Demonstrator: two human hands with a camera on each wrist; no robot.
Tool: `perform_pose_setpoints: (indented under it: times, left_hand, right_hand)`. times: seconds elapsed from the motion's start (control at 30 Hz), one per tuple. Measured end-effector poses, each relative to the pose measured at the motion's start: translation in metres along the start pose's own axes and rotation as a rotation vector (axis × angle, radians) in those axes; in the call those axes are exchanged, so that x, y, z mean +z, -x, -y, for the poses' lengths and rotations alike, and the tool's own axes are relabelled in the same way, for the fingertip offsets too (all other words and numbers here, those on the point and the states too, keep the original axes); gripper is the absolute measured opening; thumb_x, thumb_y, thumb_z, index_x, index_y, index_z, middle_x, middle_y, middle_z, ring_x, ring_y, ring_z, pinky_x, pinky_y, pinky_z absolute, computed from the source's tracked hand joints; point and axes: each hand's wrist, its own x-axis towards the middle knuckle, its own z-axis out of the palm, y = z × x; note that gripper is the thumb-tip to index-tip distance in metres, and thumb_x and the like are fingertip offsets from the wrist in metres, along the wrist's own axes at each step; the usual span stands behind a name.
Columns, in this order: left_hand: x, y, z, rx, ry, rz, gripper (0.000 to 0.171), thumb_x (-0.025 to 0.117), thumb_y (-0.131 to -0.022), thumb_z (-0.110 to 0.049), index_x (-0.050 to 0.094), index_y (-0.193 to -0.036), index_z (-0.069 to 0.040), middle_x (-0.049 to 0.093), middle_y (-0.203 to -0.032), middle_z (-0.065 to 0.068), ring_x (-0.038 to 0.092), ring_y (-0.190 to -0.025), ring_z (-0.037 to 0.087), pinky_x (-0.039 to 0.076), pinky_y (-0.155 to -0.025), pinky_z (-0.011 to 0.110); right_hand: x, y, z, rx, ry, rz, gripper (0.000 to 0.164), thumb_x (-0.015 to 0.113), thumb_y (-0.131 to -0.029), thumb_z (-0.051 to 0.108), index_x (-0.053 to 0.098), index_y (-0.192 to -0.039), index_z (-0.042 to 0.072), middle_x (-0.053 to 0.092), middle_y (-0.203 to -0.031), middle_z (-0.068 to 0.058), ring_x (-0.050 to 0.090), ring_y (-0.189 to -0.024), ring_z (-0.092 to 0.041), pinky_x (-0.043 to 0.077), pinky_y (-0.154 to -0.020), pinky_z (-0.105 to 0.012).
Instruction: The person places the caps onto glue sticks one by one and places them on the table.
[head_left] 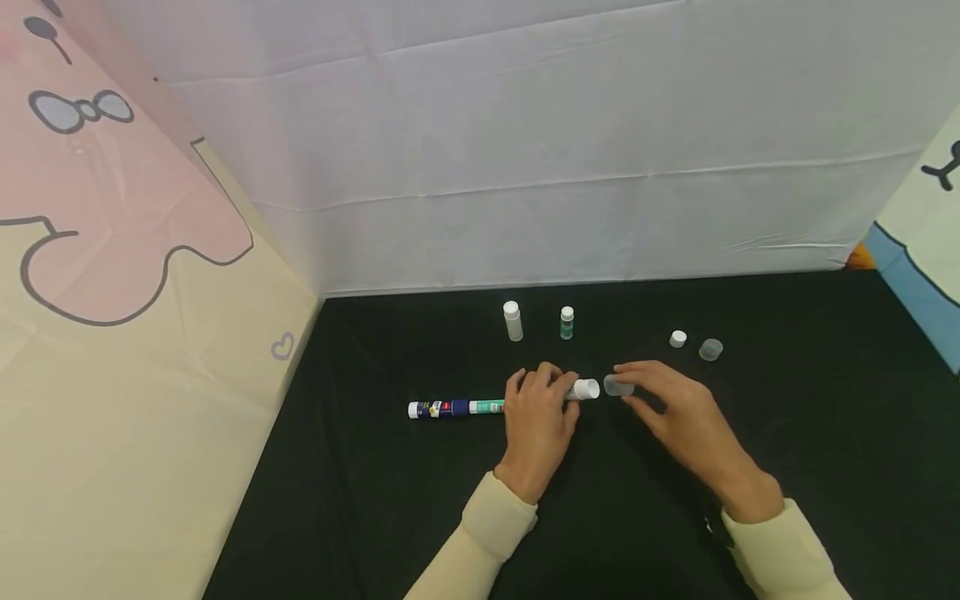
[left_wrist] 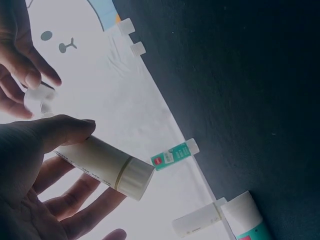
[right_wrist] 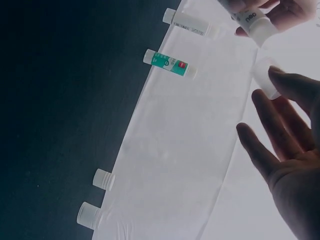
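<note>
A white glue stick lies in my left hand, its uncovered end pointing right. The thumb and fingers grip its barrel in the left wrist view. My right hand pinches a translucent cap between thumb and fingers, a short gap from the stick's open end. In the right wrist view the cap sits just below that end. Beside my left hand, a dark blue glue stick and a teal one lie end to end; the hand covers part of the teal one.
Farther back on the black table stand a white glue stick and a small teal one, both capped. At the right rest a small white cap and a translucent cap. A pale cloth wall rises behind.
</note>
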Motion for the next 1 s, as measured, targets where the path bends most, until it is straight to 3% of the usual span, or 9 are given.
perform_pose_setpoints:
  times: [0.33,0.73,1.0]
  left_hand:
    - [-0.001,0.004,-0.002,0.015,0.002,0.011,0.026,0.089,-0.084,-0.014,0.083,-0.109,-0.018,0.071,-0.102,-0.001,0.071,-0.094,0.017,0.053,-0.105,0.050]
    - [0.000,0.012,-0.003,0.013,-0.008,0.023,0.027,0.089,-0.083,-0.014,0.083,-0.109,-0.019,0.071,-0.102,-0.002,0.071,-0.095,0.017,0.052,-0.105,0.050]
    - [0.000,0.016,-0.005,0.048,-0.029,0.008,0.029,0.090,-0.082,-0.017,0.083,-0.110,-0.019,0.071,-0.101,-0.003,0.071,-0.093,0.015,0.052,-0.105,0.048]
  right_hand:
    - [0.005,0.002,0.005,-0.050,-0.041,0.013,0.058,0.090,-0.062,-0.022,0.076,-0.112,0.004,0.076,-0.115,-0.010,0.073,-0.101,-0.031,0.036,-0.103,-0.002]
    - [0.009,0.007,0.006,-0.029,-0.048,0.035,0.061,0.091,-0.061,-0.022,0.076,-0.113,0.005,0.076,-0.113,-0.007,0.074,-0.098,-0.027,0.036,-0.104,-0.001]
    - [0.012,0.009,0.006,-0.052,-0.059,0.063,0.059,0.091,-0.061,-0.020,0.076,-0.112,0.005,0.077,-0.111,-0.006,0.074,-0.097,-0.026,0.037,-0.103,-0.002]
